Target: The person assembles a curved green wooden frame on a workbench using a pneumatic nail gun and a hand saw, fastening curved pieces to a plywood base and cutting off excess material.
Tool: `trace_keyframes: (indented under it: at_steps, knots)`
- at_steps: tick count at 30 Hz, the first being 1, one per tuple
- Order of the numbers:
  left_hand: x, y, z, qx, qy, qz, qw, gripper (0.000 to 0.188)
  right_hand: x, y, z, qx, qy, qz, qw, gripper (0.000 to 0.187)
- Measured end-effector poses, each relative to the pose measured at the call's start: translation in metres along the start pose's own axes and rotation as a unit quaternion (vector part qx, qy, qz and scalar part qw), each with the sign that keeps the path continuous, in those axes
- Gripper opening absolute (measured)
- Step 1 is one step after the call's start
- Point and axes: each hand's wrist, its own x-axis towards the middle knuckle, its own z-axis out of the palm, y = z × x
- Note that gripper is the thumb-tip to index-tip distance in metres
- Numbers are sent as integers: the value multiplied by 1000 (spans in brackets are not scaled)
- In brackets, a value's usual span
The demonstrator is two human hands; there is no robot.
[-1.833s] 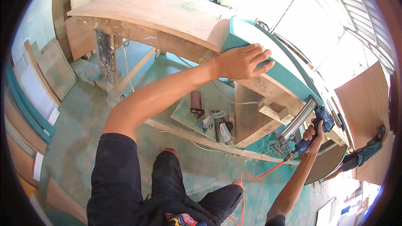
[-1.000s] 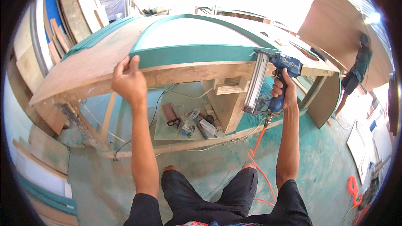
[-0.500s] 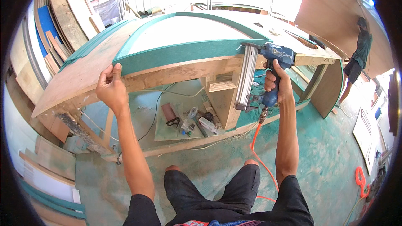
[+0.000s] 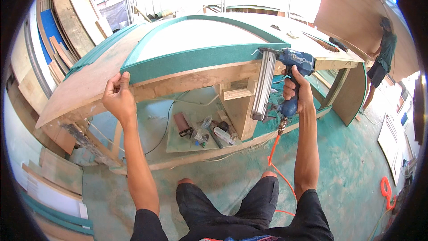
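My left hand [image 4: 118, 98] grips the left end of a curved green-faced strip [image 4: 200, 58] that runs along the edge of a big wooden workbench [image 4: 84, 85]. My right hand [image 4: 296, 87] holds a blue pneumatic nail gun [image 4: 285, 78] by its handle, its nose against the right end of the green strip. The gun's long silver magazine hangs downward. An orange air hose [image 4: 278, 169] drops from the handle to the floor between my knees.
On a lower shelf [image 4: 178, 140] under the bench lie bottles, tubes and small tools [image 4: 207, 129]. Plywood sheets and boards [image 4: 67, 22] lean at the left. Another person [image 4: 383, 58] stands at a large panel far right. More orange hose [image 4: 387, 192] lies on the dusty green floor.
My view swung from the bench's side to face its front edge. My left hand slid left along the green strip. The nail gun rose to the strip's right end.
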Motion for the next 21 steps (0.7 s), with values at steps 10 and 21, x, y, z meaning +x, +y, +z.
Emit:
trace_keyframes:
  at_steps: [10,21]
  knots:
    - [5,-4,-5,30,-5,-1,1000,23,-7,-3,15,-16,-20,14,1000,39]
    - [0,-2,-4,85,9,22,996,29,-37,1,7,51,6,28,998,42]
